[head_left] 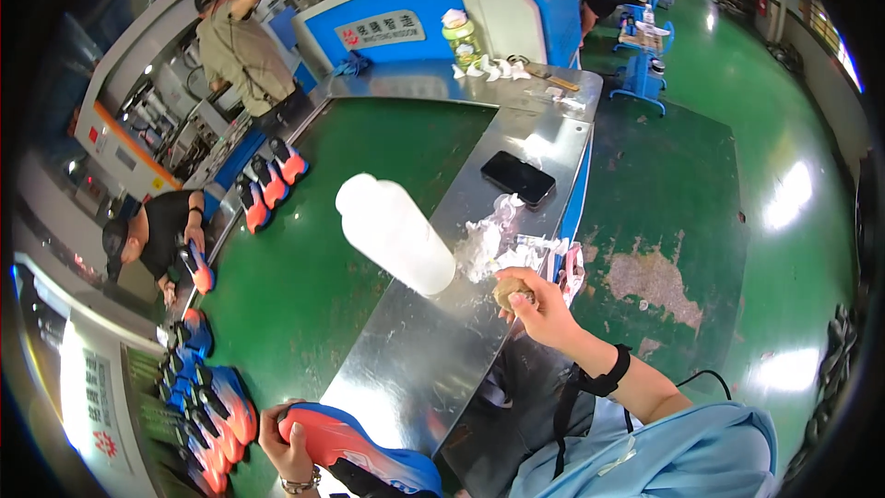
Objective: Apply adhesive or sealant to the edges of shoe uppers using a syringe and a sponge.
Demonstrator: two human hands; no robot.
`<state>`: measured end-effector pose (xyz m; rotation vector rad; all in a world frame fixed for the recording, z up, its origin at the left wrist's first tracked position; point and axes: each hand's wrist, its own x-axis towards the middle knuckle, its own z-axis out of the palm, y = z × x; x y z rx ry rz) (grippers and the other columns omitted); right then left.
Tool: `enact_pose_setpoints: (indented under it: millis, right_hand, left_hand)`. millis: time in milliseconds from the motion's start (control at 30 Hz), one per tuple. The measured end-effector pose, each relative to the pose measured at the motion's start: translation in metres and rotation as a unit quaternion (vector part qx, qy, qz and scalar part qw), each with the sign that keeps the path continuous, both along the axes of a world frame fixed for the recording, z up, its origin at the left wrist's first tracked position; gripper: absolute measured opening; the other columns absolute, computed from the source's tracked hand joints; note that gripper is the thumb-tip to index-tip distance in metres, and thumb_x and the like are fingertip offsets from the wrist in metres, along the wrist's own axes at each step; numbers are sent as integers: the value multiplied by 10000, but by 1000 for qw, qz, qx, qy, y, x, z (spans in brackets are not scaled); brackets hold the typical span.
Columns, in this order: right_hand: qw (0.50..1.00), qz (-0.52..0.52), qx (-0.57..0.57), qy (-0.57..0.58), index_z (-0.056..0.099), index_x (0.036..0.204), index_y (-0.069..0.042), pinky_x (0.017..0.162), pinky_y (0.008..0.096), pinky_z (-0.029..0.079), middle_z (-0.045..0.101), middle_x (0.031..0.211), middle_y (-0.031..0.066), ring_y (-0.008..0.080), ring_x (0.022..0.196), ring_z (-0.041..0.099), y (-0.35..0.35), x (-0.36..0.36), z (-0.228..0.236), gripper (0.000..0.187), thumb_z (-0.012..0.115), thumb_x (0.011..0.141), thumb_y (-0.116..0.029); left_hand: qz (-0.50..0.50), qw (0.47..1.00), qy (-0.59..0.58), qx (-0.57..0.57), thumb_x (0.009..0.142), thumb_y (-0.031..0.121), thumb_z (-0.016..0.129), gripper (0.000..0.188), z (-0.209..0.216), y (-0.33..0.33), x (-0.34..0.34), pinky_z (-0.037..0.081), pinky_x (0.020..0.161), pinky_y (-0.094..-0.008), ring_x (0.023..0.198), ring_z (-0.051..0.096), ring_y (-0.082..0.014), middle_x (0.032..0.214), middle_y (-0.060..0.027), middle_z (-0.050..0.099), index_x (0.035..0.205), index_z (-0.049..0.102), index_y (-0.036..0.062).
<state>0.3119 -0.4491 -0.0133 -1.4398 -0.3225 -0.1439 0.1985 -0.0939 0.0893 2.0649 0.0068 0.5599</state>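
Orange and blue, the shoe [369, 438] sits in your left hand [284, 441], nearer you than the white bottle [398, 232], with your fingers and thumb wrapped over its orange end. Your right hand [546, 312] is closed around a small brownish lump [513, 293], gripped between thumb and fingers to the right of the bottle's base. Crumpled pale scraps [486, 244] lie just right of the bottle on your metal bench [396, 364], and a dark phone [518, 177] rests beyond them, also to its right. Well left of the bottle, a co-worker in black [168, 229] has a hand at a similar shoe [197, 267]; more shoes [221, 406] are clustered nearer you on that side.
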Motion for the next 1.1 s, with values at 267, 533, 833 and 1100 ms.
enact_pose_setpoints:
  millis: [267,533,833,1100]
  right_hand:
    - [969,189,151,-57,444,1105,-21,503,266,468,554,808,163,181,581,561,15,-42,89,660,345,817,-607]
    - [844,441,304,-12,386,928,-66,341,302,471,478,717,189,293,388,515,45,-42,152,362,395,883,-425]
    - [808,468,358,-5,379,897,-72,369,290,483,490,736,183,277,383,518,68,-38,143,259,361,911,-329]
    - [828,460,320,-5,435,861,-18,403,321,498,518,727,201,307,495,561,66,-28,150,334,367,909,-342]
  left_hand:
    - [-17,977,-209,34,671,346,675,585,8,-49,0,481,732,-351,809,575,-244,928,-200,568,1013,469,-81]
    - [-220,950,-219,-36,632,225,768,573,25,-56,17,497,744,-382,873,605,-339,941,-282,574,1009,453,-68]
    - [-267,931,-228,100,690,445,684,667,28,-48,27,505,680,-374,768,618,-330,875,-295,573,1023,403,-60]
    - [-269,935,-210,94,663,499,675,700,33,-49,37,498,632,-354,719,608,-295,831,-253,586,1029,432,-45]
